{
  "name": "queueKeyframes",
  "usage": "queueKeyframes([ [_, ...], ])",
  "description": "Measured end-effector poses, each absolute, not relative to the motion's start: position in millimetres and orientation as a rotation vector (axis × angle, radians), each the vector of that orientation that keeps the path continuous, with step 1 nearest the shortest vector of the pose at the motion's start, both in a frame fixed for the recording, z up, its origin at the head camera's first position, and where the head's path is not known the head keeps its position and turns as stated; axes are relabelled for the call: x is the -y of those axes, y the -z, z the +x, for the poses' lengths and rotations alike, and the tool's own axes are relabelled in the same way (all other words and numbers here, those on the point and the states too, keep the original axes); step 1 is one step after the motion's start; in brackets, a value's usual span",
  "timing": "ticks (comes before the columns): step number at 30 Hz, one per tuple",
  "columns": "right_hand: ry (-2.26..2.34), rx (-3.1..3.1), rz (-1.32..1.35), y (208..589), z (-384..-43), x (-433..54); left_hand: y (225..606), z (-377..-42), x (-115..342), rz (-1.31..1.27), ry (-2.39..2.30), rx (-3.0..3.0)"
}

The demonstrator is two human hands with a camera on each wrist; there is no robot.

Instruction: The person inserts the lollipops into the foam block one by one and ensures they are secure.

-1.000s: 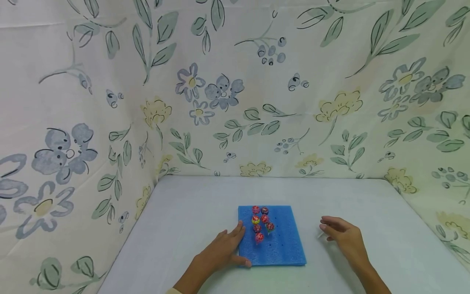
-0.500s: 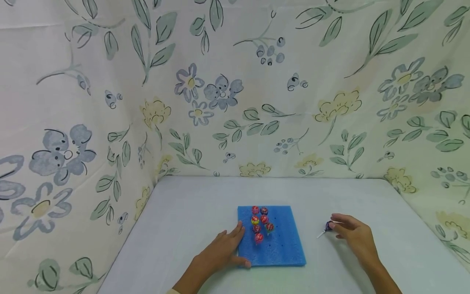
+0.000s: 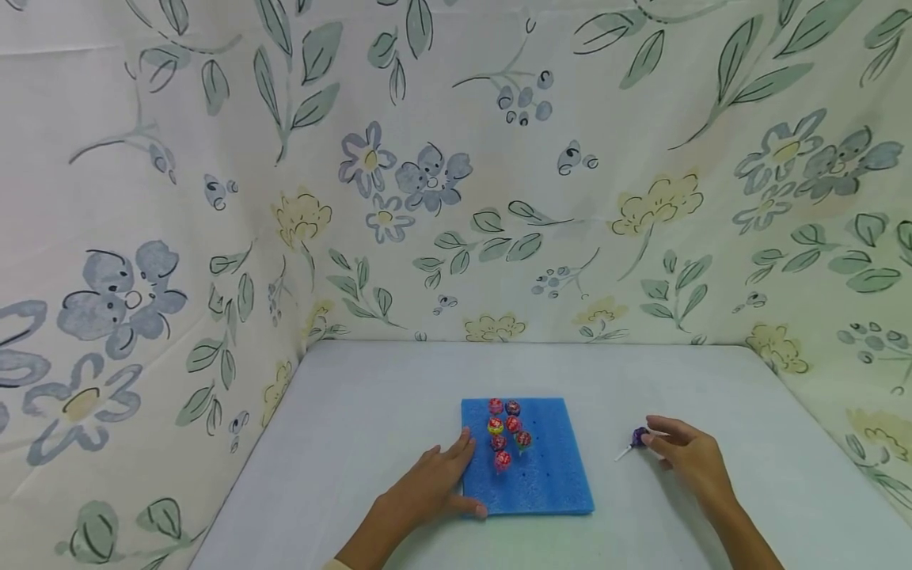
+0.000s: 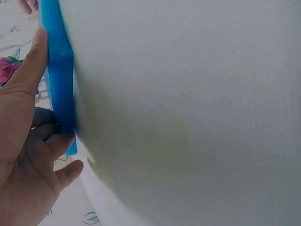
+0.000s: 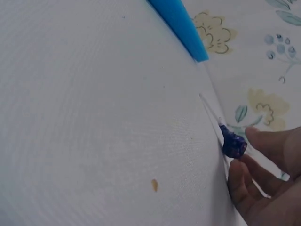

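Note:
My left hand (image 3: 435,484) rests at the left side of a blue foam block (image 3: 549,475), its fingers along the left edge and its thumb at the front corner. Several lollipops (image 3: 502,461) with mostly red wrappers stand upright in the foam's left half, heads up. To the right of the block, my right hand (image 3: 687,459) pinches a dark purple lollipop (image 3: 639,436) by its wrapped head, between thumb and fingertips. Its white stick (image 5: 209,106) points away from the hand, toward the foam, low over the table. In the left wrist view, a pink wrapped head shows behind the thumb.
The white table (image 3: 370,396) spreads around the block. Small dark holes (image 3: 547,475) dot the foam's right part and front. Floral cloth (image 3: 456,198) hangs behind the table and along both sides. A small brownish mark (image 5: 154,185) shows on the white surface.
My right hand has shifted slightly right along the lollipop, so its purple head, hidden before, now shows at the fingertips. The stick stays in nearly the same place. The left hand has not moved.

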State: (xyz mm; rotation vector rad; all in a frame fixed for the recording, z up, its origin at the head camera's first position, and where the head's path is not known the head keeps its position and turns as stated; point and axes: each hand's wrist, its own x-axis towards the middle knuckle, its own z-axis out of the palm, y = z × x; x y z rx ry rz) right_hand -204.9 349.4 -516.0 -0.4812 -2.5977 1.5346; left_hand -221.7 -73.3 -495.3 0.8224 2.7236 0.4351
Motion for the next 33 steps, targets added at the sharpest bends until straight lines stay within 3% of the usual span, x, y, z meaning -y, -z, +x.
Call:
queueKeyframes([
  [24, -1.349, 2.707, -0.579, 521.9, -210.6, -344.9, 491.8, -220.1, 72.6, 0.805, -0.441, -2.721],
  [33, -1.479, 2.601, -0.471, 518.3, -201.0, -342.1, 492.0, -219.5, 73.3, 0.814, -0.437, -2.724],
])
